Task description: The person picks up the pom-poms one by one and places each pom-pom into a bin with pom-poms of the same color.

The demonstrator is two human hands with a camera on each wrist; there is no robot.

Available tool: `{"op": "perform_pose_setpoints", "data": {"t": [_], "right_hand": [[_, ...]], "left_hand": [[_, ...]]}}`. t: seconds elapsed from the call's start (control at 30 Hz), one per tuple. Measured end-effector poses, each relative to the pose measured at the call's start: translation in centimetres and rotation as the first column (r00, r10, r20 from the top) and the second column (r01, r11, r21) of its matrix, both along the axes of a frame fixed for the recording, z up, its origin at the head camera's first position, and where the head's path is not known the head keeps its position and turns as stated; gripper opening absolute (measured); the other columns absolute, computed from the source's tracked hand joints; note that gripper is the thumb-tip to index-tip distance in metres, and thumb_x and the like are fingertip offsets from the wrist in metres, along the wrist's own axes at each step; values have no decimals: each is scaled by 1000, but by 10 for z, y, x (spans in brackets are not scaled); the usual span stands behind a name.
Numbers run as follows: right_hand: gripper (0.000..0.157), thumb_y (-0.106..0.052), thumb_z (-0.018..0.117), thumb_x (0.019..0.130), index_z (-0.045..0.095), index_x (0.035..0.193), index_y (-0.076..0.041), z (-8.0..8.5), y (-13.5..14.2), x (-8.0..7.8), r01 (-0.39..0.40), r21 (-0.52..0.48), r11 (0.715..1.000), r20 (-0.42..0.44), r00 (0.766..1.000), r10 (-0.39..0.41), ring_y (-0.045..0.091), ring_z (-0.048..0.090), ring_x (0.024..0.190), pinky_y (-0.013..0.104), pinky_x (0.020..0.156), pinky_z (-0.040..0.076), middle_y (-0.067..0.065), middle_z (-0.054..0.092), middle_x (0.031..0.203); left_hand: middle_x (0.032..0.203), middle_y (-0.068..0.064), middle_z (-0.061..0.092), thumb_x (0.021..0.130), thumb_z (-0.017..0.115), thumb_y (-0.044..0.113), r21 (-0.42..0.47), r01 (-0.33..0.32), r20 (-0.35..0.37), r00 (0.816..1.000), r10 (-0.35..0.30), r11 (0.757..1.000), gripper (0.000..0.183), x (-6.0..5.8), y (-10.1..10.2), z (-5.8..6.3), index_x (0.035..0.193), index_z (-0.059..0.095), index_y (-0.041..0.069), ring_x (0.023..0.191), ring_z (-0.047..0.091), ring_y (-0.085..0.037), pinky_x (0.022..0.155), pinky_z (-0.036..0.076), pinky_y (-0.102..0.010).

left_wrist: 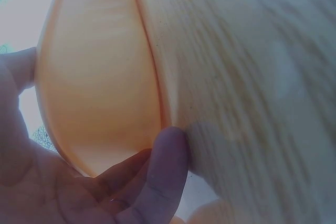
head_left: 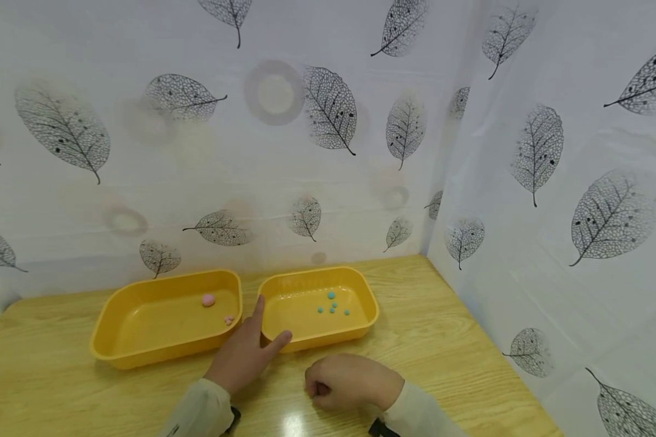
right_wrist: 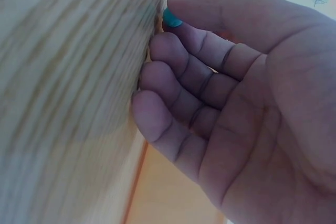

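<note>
My right hand [head_left: 355, 382] is low over the table in front of the right yellow tray [head_left: 328, 341]. In the right wrist view, its thumb and index finger pinch a small teal ball [right_wrist: 172, 18], with the other fingers curled near the wood. My left hand [head_left: 246, 355] rests at the front left corner of that tray, thumb and index finger spread, touching its rim and wall. The left wrist view shows the tray wall [left_wrist: 100, 77] between the thumb and the other fingers. Inside the tray lie several small teal balls [head_left: 332, 305].
Left of my left hand stands a longer yellow tray [head_left: 158, 357], holding a larger pink ball [head_left: 208, 300] and a few tiny pink balls [head_left: 228, 320]. The wooden table [head_left: 437, 346] meets a leaf-patterned white sheet [head_left: 361, 200] at the back and right.
</note>
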State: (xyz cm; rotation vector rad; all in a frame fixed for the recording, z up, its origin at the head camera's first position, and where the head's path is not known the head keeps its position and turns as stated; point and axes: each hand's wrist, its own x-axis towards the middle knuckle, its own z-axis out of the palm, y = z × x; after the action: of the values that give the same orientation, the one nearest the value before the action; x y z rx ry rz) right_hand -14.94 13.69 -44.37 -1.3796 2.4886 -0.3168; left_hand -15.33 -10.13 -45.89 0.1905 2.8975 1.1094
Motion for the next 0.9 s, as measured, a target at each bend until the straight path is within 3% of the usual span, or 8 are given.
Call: {"op": "perform_pose_setpoints", "data": {"t": [0.2,0.47,0.9], "right_hand": [[9,-16,76,93,71,92,-23,-1,0,0,2,6,1000,0,1000,-2,-7,47,69,8,66,41,-21,54,79],[8,-16,75,93,72,93,-23,-1,1,-1,6,6,1000,-4,1000,-6,-8,48,69,8,66,42,-21,55,79],[7,-16,74,93,72,91,-22,4,2,-1,14,-17,1000,-41,999,-14,-8,48,71,7,67,41,-20,57,80]], "left_hand": [[153,-24,49,95,53,74,3,4,-5,1000,-4,1000,109,2,0,1,167,2,11,127,60,-37,103,48,-58],[127,-13,63,94,54,74,5,-8,5,1000,8,1000,109,3,1,1,168,4,12,101,65,-20,98,51,-54],[153,-24,49,93,53,76,23,1,0,1000,-1,1000,111,2,0,0,167,1,12,130,57,-38,107,45,-59]]}}
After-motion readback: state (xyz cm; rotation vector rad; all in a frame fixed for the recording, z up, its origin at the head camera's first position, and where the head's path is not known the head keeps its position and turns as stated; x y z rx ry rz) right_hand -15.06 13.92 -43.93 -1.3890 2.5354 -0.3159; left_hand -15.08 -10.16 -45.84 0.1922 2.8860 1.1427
